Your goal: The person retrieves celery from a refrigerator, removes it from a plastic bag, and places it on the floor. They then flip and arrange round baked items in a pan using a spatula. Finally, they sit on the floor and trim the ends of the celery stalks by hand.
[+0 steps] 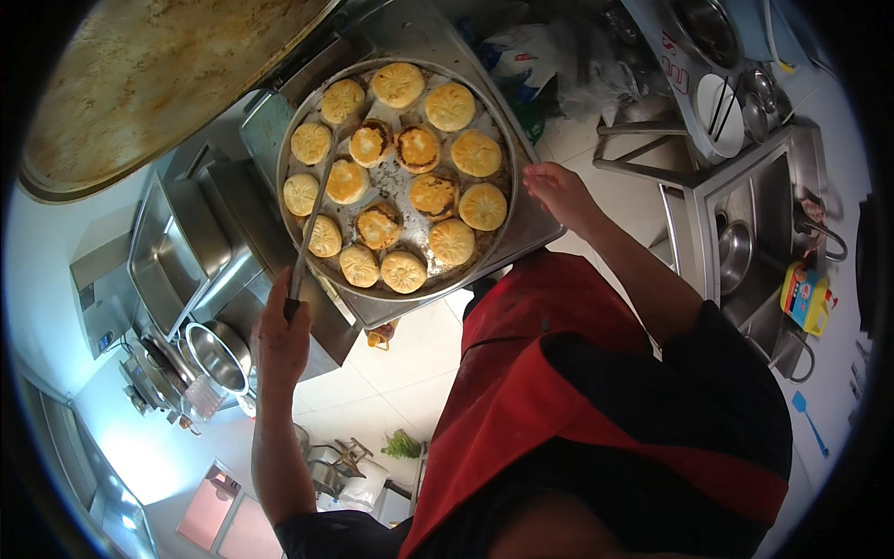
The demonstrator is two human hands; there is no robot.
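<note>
My left hand grips the dark handle of a long metal spatula, which reaches over the left side of a large round pan. The spatula's far end lies among the pastries at the upper left. Round golden pastries stand in an outer ring, several showing pleated tops. Inside the ring, several browned pastries show darker, crisped edges. My right hand is beside the pan's right rim, fingers slightly bent, with nothing seen in it; whether it touches the rim is not clear.
A large browned round lid or plate hangs at the upper left. Left stand a rectangular steel container and a steel bowl. Right are a steel sink, a white bowl with chopsticks and a yellow bottle.
</note>
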